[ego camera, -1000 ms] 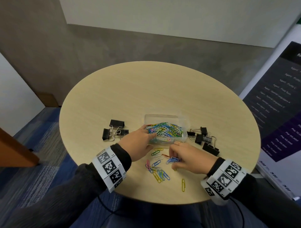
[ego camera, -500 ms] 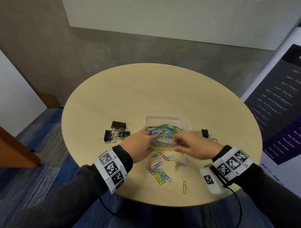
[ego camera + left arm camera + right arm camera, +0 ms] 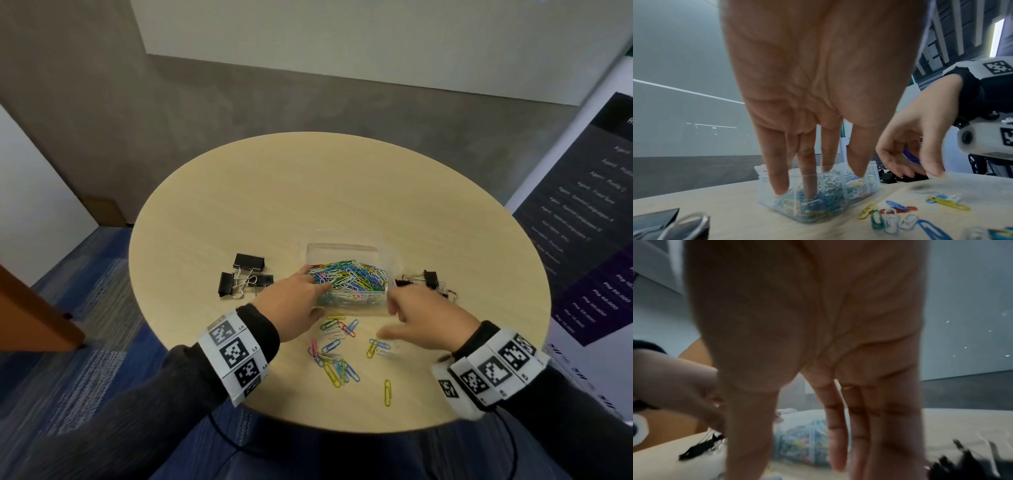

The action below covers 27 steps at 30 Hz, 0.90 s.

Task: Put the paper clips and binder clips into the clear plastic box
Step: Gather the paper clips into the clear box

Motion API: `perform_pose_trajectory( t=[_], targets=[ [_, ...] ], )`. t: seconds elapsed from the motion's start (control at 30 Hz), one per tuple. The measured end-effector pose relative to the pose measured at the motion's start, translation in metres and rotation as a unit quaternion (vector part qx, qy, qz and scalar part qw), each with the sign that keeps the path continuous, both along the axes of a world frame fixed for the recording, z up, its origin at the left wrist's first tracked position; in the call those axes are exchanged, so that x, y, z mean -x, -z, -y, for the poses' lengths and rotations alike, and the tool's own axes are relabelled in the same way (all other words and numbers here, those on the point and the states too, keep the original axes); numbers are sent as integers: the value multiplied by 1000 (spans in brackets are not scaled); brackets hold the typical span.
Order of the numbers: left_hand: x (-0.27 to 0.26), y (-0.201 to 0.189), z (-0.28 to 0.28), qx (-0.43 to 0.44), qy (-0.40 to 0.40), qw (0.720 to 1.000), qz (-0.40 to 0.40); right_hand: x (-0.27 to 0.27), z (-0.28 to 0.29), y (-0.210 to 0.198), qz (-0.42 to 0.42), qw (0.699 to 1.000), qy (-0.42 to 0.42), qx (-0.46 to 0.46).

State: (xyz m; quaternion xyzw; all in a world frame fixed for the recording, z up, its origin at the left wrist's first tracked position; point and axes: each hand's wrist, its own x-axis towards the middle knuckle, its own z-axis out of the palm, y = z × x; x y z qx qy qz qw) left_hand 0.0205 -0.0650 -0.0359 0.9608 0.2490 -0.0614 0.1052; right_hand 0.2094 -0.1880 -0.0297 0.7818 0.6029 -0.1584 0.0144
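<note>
The clear plastic box [image 3: 344, 247] stands mid-table, heaped with coloured paper clips [image 3: 352, 277]. My left hand [image 3: 310, 293] rests at its left end; in the left wrist view its straight fingers [image 3: 807, 178] reach down among the clips in the box [image 3: 838, 199]. My right hand [image 3: 390, 320] hovers just right of the box's near corner, fingers loosely curled and empty [image 3: 910, 167]. Several loose paper clips [image 3: 334, 366] lie in front of the box. Black binder clips lie left [image 3: 245, 279] and right [image 3: 430, 279] of it. The right wrist view is blurred.
The round wooden table [image 3: 308, 192] is bare behind the box. A single yellow paper clip [image 3: 387, 392] lies near the front edge. A dark banner stand [image 3: 589, 222] rises at the right, and a brown cabinet corner [image 3: 30, 318] stands at the left.
My right hand lifted from the loose clips, went over the box's near right corner, and has drawn back slightly, now empty. The left hand stayed at the box.
</note>
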Motion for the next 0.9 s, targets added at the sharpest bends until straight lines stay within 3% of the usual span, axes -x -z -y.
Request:
perform_pose_trajectory(
  t=[0.1,0.33,0.73,0.8,0.9],
  targets=[
    [0,0,1,4,-2,1000,-3,8,5,10,3,996,21,86],
    [0,-3,2,2,0,1000,-5,24,-2,19,-125,989,-71,21],
    [1,-3,2,2,2,1000,-1,15,-5,16,-94,985,-132,57],
    [1,-3,2,1,2,1000,0,7,-12,1,-128,986,-106,18],
    [1,-2,2,-2,1,1000,5,-4,-23,-24,-158,967,-43,-197]
  ],
)
